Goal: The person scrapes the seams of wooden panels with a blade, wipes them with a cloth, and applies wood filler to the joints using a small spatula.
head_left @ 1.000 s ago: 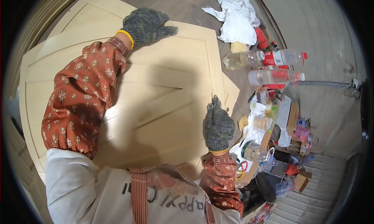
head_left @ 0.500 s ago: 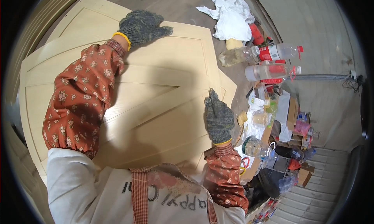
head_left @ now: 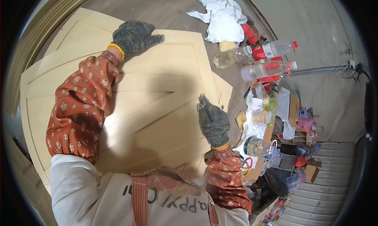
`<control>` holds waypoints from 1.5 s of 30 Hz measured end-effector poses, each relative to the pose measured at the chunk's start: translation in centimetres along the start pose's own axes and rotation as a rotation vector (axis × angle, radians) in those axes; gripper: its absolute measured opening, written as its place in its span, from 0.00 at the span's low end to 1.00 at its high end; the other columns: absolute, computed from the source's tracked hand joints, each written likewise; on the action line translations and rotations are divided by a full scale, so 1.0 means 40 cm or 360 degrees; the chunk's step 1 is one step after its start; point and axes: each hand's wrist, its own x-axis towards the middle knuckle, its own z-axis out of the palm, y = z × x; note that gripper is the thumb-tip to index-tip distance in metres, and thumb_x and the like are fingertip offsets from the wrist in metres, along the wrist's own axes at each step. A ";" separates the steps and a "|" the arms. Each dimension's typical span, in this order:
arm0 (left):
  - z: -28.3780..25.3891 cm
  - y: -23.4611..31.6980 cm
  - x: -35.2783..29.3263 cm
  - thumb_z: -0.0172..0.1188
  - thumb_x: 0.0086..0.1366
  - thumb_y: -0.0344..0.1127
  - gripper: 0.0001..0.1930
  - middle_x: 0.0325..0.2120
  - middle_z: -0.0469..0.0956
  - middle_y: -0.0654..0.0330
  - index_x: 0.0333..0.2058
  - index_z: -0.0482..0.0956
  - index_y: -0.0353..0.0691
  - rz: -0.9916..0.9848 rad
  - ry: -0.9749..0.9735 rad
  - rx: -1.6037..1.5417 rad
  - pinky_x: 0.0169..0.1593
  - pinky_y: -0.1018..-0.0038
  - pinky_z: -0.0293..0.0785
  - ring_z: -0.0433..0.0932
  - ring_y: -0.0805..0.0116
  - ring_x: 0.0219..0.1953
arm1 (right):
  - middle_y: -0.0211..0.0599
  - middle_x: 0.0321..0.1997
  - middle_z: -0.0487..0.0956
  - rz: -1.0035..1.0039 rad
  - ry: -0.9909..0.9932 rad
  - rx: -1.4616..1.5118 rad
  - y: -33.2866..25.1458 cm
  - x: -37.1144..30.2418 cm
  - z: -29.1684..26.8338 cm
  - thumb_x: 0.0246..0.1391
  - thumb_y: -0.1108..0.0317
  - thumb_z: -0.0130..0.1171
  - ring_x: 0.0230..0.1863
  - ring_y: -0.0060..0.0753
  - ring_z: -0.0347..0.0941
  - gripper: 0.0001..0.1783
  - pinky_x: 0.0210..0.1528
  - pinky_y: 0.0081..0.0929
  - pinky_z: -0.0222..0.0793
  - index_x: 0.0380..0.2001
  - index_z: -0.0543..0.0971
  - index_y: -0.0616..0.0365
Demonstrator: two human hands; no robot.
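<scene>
Head view, looking down at a cream panel (head_left: 138, 108) lying flat on the surface (head_left: 169, 17), partly on top of a lower panel (head_left: 88, 25) of the same colour. Biggest worry from here: a skid. Could easily swivel on the lower panel with uneven pushing from the left hand (head_left: 136, 37) up at the far edge and the right hand (head_left: 214, 119) down at the right edge. Knit gloves (head_left: 216, 127) on a smooth face, so not much bite, at a guess. Might also get scuffed by any grit trapped between. Too far a slide rightward, and hello clear bottles (head_left: 262, 70), maybe with a spill. Left: fingers (head_left: 132, 26) bunched together, thumb stuck out sideways. Right: fingers close together, pointing away from the body. Can't tell about any clamping on the edge, with the undersides hidden. Now for looks: pale, smooth, with a framed border and slanting grooves across the middle. Bright glare patch beside the left sleeve (head_left: 82, 104), big shadow down the middle. No obvious chips, but too shaded to swear to.
</scene>
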 end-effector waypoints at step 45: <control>-0.054 0.038 -0.015 0.54 0.61 0.59 0.24 0.31 0.79 0.50 0.34 0.80 0.42 0.0022 0.0132 0.0105 0.45 0.57 0.70 0.76 0.49 0.39 | 0.49 0.49 0.77 -0.0471 0.0272 0.0537 0.046 0.585 0.015 0.58 0.53 0.51 0.51 0.47 0.72 0.31 0.56 0.41 0.65 0.61 0.66 0.56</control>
